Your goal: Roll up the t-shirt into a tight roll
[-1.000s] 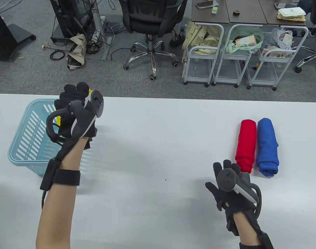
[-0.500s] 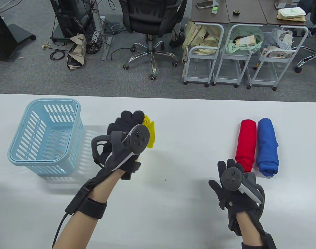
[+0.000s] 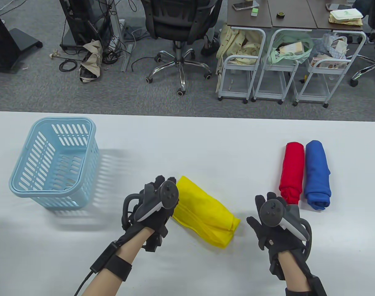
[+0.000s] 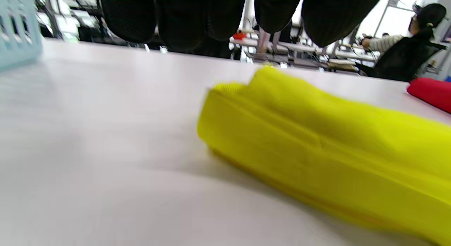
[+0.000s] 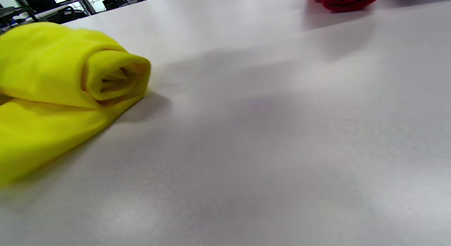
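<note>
Yellow t-shirt: loosely rolled, lying diagonally on table, near front edge, roll end facing right.

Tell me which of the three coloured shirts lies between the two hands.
The yellow shirt: it lies slantwise between the left hand and the right hand. The red and blue rolls lie side by side farther right.

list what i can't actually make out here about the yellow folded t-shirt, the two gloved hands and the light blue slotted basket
- Left hand contact with the yellow folded t-shirt: table view, tracker covers the fingers; left wrist view is motion-blurred.
- Right hand: absent from the right wrist view; palm side hidden in table view.
- Light blue slotted plastic basket: floor mostly hidden behind its near wall; a cut-off corner in left wrist view.
- T-shirt underside: hidden against the white table.
</note>
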Motion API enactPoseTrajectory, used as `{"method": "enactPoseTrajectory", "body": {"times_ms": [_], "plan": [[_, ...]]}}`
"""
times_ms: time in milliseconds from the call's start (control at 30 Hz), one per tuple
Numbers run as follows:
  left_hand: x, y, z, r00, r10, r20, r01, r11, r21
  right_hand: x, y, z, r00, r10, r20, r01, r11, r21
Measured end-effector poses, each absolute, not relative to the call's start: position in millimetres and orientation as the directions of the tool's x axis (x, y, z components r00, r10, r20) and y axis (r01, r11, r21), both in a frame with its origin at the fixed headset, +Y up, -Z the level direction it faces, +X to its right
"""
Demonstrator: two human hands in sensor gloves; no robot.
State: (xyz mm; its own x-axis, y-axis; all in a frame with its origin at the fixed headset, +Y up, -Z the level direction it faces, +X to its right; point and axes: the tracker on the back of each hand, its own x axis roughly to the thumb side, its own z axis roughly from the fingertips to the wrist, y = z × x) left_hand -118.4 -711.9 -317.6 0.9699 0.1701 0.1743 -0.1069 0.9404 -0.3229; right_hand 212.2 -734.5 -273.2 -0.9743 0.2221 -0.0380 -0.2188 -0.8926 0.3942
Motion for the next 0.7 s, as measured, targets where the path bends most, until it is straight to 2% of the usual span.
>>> {"method": "enactPoseTrajectory", "body": {"times_ms": [67,133,167,233,333,400,433,567,600,633,700], "plan": [[-115,-736,-318,0.961,0.174,0.213,-0.062,0.891,-0.449,197,-736,-271,-0.971,0.238,0.021,-0.209,-0.886,0.414],[-109,-751,-317,0.963,0.111,0.247,0.016,0.886,-0.464,183,-736,-268,-0.966,0.245,0.08,-0.189,-0.885,0.425],[-105,-755,-316,0.955,0.062,0.291,0.074,0.898,-0.433,169,-737,-266,-0.961,0.235,0.145,-0.152,-0.888,0.434],[-97,-757,-309,0.931,0.033,0.364,0.105,0.93,-0.352,151,-736,-263,-0.965,0.165,0.203,-0.068,-0.909,0.412],[-83,-759,-296,0.864,-0.016,0.503,0.197,0.93,-0.309,134,-741,-266,-0.97,0.072,0.231,0.025,-0.921,0.39],[-79,-758,-292,0.862,-0.045,0.505,0.22,0.931,-0.293,129,-752,-270,-0.973,0.042,0.227,0.058,-0.908,0.416],[-78,-757,-291,0.865,-0.103,0.49,0.258,0.931,-0.258,128,-759,-272,-0.972,0.034,0.233,0.074,-0.896,0.438],[-85,-748,-288,0.854,-0.363,0.373,0.417,0.906,-0.071,128,-751,-274,-0.973,0.059,0.222,0.033,-0.921,0.387],[-85,-745,-286,0.847,-0.383,0.369,0.426,0.904,-0.041,129,-750,-274,-0.973,0.089,0.214,0.0,-0.924,0.382],[-86,-740,-281,0.851,-0.366,0.376,0.402,0.915,-0.02,131,-749,-275,-0.969,0.144,0.198,-0.056,-0.918,0.392],[-84,-733,-271,0.869,-0.184,0.459,0.238,0.969,-0.063,138,-750,-278,-0.955,0.26,0.145,-0.177,-0.888,0.425]]}}
